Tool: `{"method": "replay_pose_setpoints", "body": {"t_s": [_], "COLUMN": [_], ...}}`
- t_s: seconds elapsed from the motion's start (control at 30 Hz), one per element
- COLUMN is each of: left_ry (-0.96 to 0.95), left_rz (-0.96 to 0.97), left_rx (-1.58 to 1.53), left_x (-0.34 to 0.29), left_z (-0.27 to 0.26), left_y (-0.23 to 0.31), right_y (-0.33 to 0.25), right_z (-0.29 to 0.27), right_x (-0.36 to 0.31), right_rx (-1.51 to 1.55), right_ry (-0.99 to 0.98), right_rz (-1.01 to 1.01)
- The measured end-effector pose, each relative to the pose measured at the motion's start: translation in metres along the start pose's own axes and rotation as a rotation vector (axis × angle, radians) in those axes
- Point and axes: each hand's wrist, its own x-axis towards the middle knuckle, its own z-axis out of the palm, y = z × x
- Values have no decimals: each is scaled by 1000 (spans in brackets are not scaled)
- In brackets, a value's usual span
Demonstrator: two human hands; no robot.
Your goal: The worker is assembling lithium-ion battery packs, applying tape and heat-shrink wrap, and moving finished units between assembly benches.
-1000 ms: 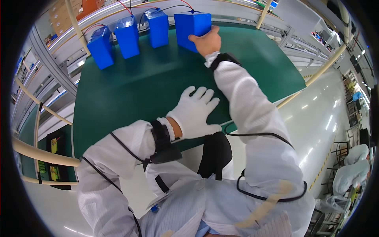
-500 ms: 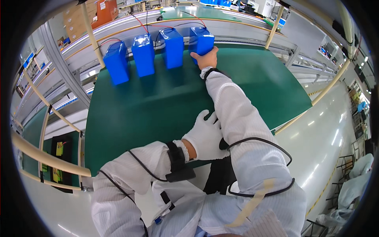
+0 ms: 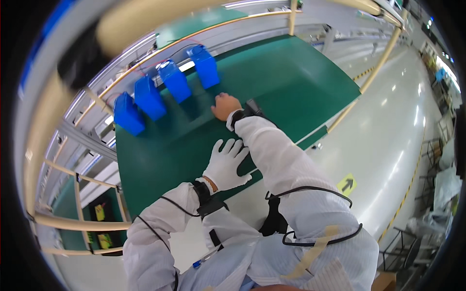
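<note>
Along the far left edge of the green tabletop [image 3: 286, 72], several blue box-shaped battery packs stand upright in a slanting row, with thin red and black wires at their tops. My right hand [image 3: 226, 105], bare, is just on the near side of the rightmost battery pack [image 3: 204, 68], apart from it. Its fingers are loosely bent with the thumb away from them, and nothing shows in it. Closer to me, my left hand [image 3: 226, 166] in a white glove has its fingers spread over the table's near edge and holds nothing.
Beige tube framing [image 3: 82, 222] surrounds the table, with one blurred tube close overhead at the upper left. A lower shelf at left carries yellow-green packs [image 3: 104, 241]. Behind the row runs a metal rail. At right lie the pale floor and a yellow arrow marker [image 3: 347, 185].
My right hand has let go of the rightmost battery pack and drawn back toward me. My left hand's fingers have spread wider. The whole view has turned and shifted.
</note>
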Motion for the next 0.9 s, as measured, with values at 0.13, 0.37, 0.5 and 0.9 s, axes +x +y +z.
{"method": "replay_pose_setpoints", "body": {"t_s": [0.13, 0.37, 0.5, 0.9], "left_ry": [-175, 435, 289, 145], "left_rz": [-95, -623, -1294, -1255], "left_rx": [-41, 64, 247, -234], "left_x": [7, 86, 145, 157], "left_z": [-20, -49, -64, -75], "left_y": [-1, -126, -233, -305], "right_y": [-19, 12, 22, 8], "right_z": [-32, -66, -68, -98], "right_x": [-49, -146, -220, -384], "right_rx": [121, 502, 476, 603], "right_ry": [-116, 51, 86, -168], "right_rz": [76, 275, 358, 575]}}
